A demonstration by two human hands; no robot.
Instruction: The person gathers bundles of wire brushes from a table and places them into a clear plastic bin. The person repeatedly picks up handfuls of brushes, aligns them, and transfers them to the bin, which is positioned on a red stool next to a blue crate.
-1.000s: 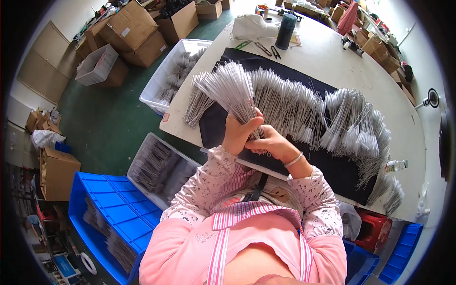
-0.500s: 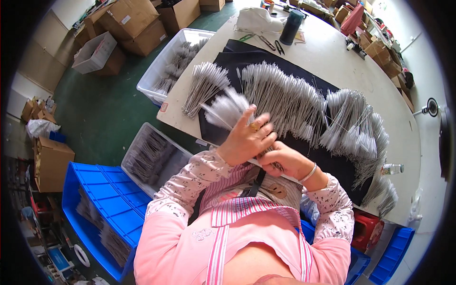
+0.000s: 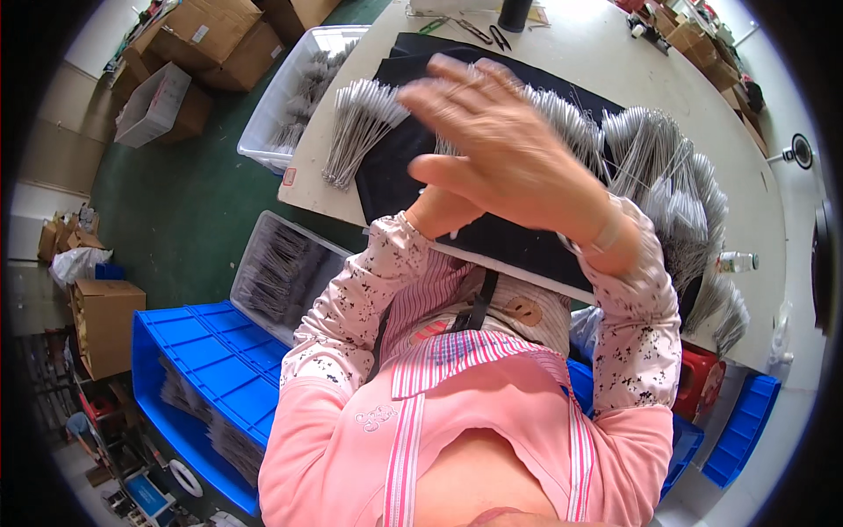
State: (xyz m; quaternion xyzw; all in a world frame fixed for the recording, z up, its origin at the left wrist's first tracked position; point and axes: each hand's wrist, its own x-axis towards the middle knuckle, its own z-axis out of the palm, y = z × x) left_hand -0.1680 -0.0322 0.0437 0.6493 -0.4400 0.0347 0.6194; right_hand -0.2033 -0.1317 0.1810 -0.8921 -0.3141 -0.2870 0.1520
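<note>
My right hand (image 3: 518, 167) is raised over the table, slightly blurred, its fingers stretched out and thumb apart, with nothing seen in it. Below and partly behind it is my left hand (image 3: 442, 213); its fingers are hidden, so what it holds does not show. Wire-handled brushes with white bristles lie in bunches on a dark cloth (image 3: 518, 250). A left bunch (image 3: 364, 114) fans out near the table's left edge. The middle brushes (image 3: 566, 123) are largely covered by my right hand. More brushes (image 3: 645, 145) are heaped at the right.
Tubs of brushes stand left of the table (image 3: 309, 180): a white tub (image 3: 255, 145), a clear grey tub (image 3: 255, 230) and a blue crate (image 3: 211, 338). Pliers-like tools (image 3: 474, 32) and a dark cylinder (image 3: 515, 13) lie at the back. A small bottle (image 3: 738, 262) is at the right edge.
My right hand has come up and forward, opening, and now covers my left hand. The brush bunch held between both hands is no longer visible. The view has tilted slightly.
</note>
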